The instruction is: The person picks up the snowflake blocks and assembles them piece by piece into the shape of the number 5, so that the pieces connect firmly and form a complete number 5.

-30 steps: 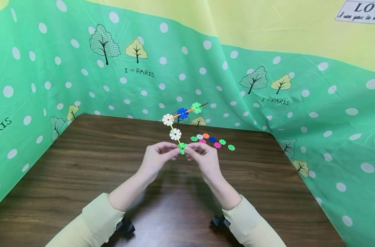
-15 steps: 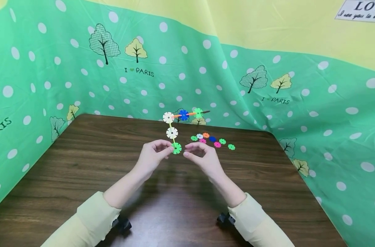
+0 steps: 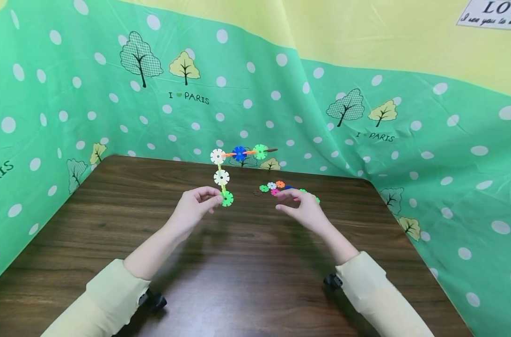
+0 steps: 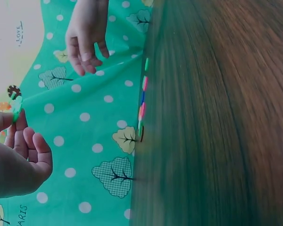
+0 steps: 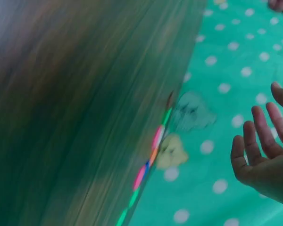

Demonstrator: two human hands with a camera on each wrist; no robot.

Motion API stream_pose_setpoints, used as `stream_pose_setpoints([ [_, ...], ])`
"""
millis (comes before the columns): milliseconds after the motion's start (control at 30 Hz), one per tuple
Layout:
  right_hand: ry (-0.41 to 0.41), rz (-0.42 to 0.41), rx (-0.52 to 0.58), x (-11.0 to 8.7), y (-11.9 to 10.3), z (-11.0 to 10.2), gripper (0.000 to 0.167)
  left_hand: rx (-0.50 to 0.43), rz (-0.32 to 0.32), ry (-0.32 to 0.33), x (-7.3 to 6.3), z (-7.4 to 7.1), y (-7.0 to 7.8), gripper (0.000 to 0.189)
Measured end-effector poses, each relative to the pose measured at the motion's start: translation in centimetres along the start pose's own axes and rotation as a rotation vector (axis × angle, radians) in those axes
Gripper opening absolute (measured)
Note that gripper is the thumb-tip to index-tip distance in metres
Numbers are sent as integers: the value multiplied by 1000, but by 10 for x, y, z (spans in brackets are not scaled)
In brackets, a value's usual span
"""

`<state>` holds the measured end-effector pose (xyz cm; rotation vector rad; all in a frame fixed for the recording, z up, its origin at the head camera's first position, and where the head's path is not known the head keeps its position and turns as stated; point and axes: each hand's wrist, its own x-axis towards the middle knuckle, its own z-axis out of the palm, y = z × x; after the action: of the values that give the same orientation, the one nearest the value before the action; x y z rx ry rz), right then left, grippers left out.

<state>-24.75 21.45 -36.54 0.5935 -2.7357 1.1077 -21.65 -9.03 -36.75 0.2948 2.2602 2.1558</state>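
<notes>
In the head view my left hand (image 3: 192,208) pinches a green notched disc (image 3: 227,199) between thumb and fingertips. That disc is the lower end of a bent chain of interlocked plastic snowflake discs, held up above the table. Two white discs (image 3: 222,177) rise from it, with thin yellow discs (image 3: 219,166) edge-on between. At the top the chain turns right through a blue disc (image 3: 239,153) and another green disc (image 3: 260,151) to a brown one (image 3: 273,150). My right hand (image 3: 303,210) holds nothing, fingers loosely bent, overlapping several loose discs; the right wrist view shows its fingers (image 5: 262,136) apart.
Loose snowflake discs lie toward the back of the dark wooden table (image 3: 247,281), among them an orange disc (image 3: 280,184), a white disc (image 3: 272,186) and a pink disc (image 3: 274,192). A green dotted curtain (image 3: 247,84) hangs behind the table and along its sides.
My right hand has let go of the lower green disc and moved right, over the loose discs. The left hand has carried the chain a little to the left.
</notes>
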Motion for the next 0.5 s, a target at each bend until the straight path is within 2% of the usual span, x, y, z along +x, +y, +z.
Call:
stream_pose_setpoints([
  [200, -48, -48, -92, 14, 38, -15, 33, 12, -25, -18, -1, -8, -7, 23],
  [500, -118, -10, -118, 33, 82, -27, 31, 53, -54, -28, -3, -17, -11, 26],
])
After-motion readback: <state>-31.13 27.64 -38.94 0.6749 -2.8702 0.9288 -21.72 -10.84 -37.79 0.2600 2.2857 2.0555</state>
